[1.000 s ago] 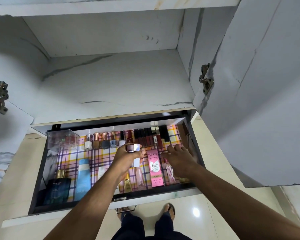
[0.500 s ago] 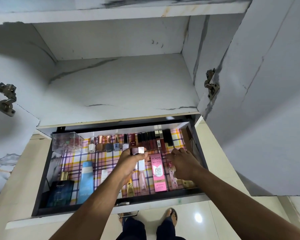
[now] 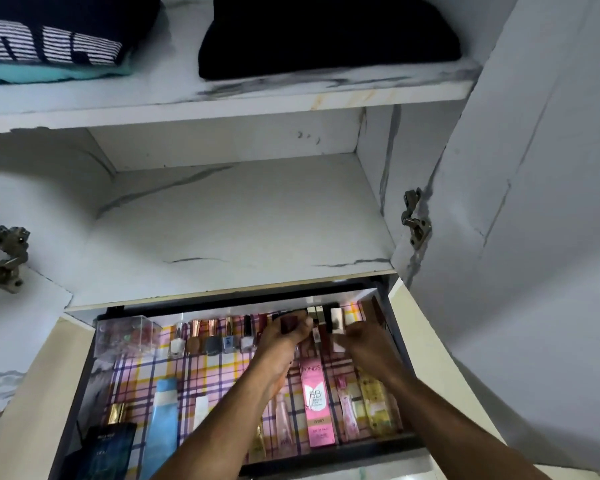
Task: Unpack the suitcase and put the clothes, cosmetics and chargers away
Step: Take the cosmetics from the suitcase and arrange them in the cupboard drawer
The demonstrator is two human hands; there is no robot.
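Observation:
An open drawer [image 3: 81,393] with a plaid liner holds cosmetics: a row of nail polish bottles [image 3: 208,341] and lipsticks along the back, a pink Pond's BB cream box [image 3: 314,403], a blue tube [image 3: 163,420] and a dark blue perfume box [image 3: 108,448]. My left hand [image 3: 281,344] grips a small dark red lipstick [image 3: 289,323] at the back row. Just to its right, my right hand [image 3: 364,344] pinches a pale pink tube [image 3: 336,319]; the fingers are blurred.
A clear plastic box [image 3: 127,336] sits in the drawer's back left corner. Above the drawer is a white marble-look shelf [image 3: 222,220]. The top shelf carries folded striped clothes [image 3: 49,43] and a black pile [image 3: 326,32]. A cupboard door [image 3: 534,237] stands open on the right.
Both hands have moved toward the drawer's back row of lipsticks. The right hand, which rested on the items, now pinches a pale tube. The view has tilted up to show the top shelf.

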